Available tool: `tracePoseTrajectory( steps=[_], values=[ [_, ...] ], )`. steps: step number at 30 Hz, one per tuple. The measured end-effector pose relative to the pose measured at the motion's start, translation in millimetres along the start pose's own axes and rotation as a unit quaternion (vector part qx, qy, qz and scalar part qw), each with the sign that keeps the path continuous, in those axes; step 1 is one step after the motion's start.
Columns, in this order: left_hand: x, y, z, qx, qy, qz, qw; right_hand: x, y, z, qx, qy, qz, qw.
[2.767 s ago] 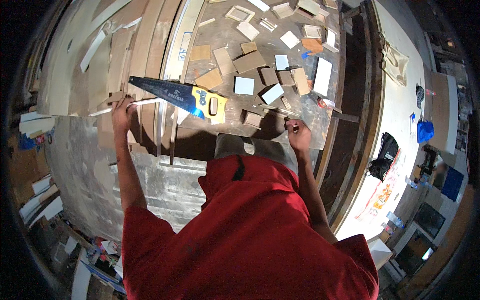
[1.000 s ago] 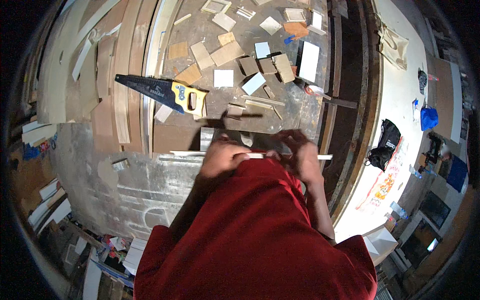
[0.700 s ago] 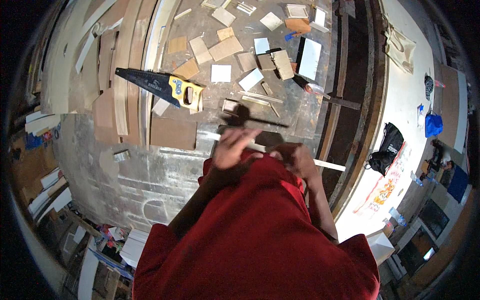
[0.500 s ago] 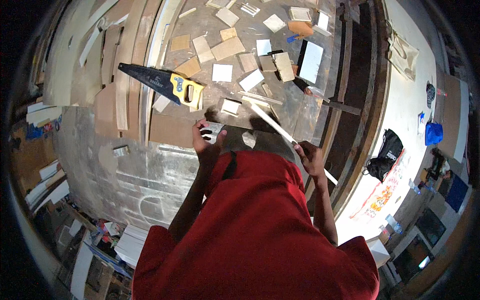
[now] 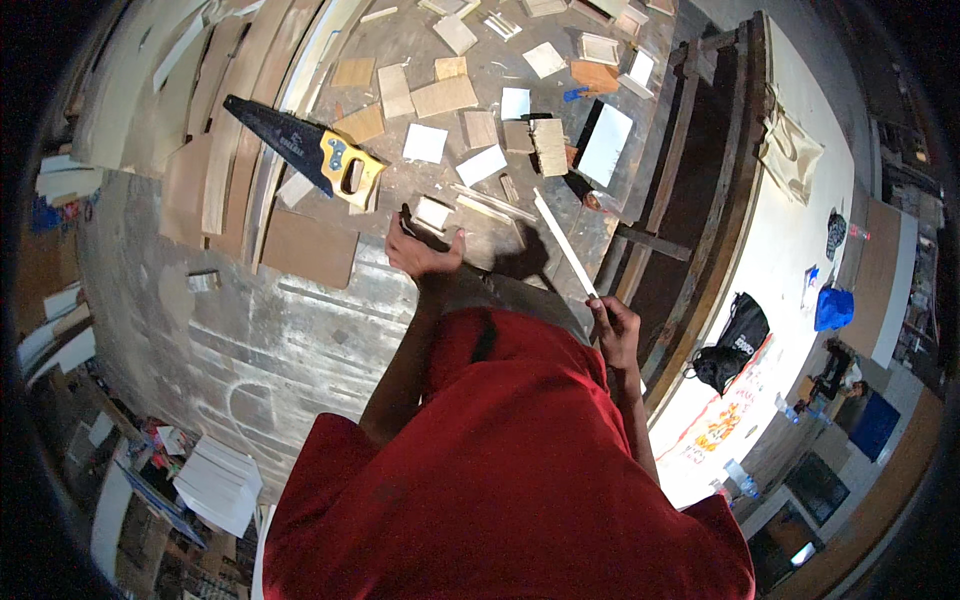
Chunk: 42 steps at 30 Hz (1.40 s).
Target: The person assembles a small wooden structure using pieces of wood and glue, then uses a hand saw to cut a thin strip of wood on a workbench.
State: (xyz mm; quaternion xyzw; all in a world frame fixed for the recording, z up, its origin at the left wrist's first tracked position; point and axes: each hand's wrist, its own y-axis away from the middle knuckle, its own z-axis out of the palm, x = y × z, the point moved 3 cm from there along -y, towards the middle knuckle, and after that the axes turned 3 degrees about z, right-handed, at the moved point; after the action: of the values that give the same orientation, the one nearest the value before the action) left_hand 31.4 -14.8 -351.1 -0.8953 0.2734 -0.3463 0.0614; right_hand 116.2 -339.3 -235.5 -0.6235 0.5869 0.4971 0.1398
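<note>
In my right hand (image 5: 618,330) is a long, thin wooden strip (image 5: 565,243), gripped near its lower part, with its far end over the right side of the worktable. My left hand (image 5: 425,257) is open, thumb and fingers spread apart, just below a small white-topped wooden piece (image 5: 433,212) at the table's near edge. Whether the fingertips touch that piece I cannot tell. Thin wood strips (image 5: 490,204) lie between my two hands. A handsaw (image 5: 350,172) with a yellow and black handle rests left of them, its dark blade pointing to the far left.
Wood blocks and white squares, such as a tan block (image 5: 443,97), are scattered over the worktable (image 5: 400,25). Long boards (image 5: 225,160) line the left side. At right, a dark-framed gap (image 5: 640,190) separates it from a white table (image 5: 790,240) holding a black pouch (image 5: 735,340).
My left hand has moved forward to the small white-topped piece. My right hand still holds the strip, now angled more steeply away from me. The whole view has shifted slightly.
</note>
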Motion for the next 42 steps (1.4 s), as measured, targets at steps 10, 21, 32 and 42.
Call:
tracePoseTrajectory(
  steps=[10, 21, 32, 42],
  values=[
    [18.8, 4.2, 8.4, 0.041, -0.033, -0.045, 0.998, 17.5, -12.9, -42.5, -0.009, 0.035, 0.001, 0.999],
    [12.2, 7.8, 18.5, 0.055, -0.015, -0.050, 0.997, 20.4, -32.4, -68.2, -0.013, 0.022, -0.018, 1.000],
    [12.7, -16.0, 21.7, 0.091, -0.073, -0.107, 0.987, 35.0, -30.0, -74.3, -0.003, -0.032, 0.018, 0.999],
    [26.6, 20.3, -10.4, 0.104, 0.012, 0.031, 0.994, 64.8, -21.7, -71.5, 0.012, -0.021, -0.008, 1.000]
  ],
)
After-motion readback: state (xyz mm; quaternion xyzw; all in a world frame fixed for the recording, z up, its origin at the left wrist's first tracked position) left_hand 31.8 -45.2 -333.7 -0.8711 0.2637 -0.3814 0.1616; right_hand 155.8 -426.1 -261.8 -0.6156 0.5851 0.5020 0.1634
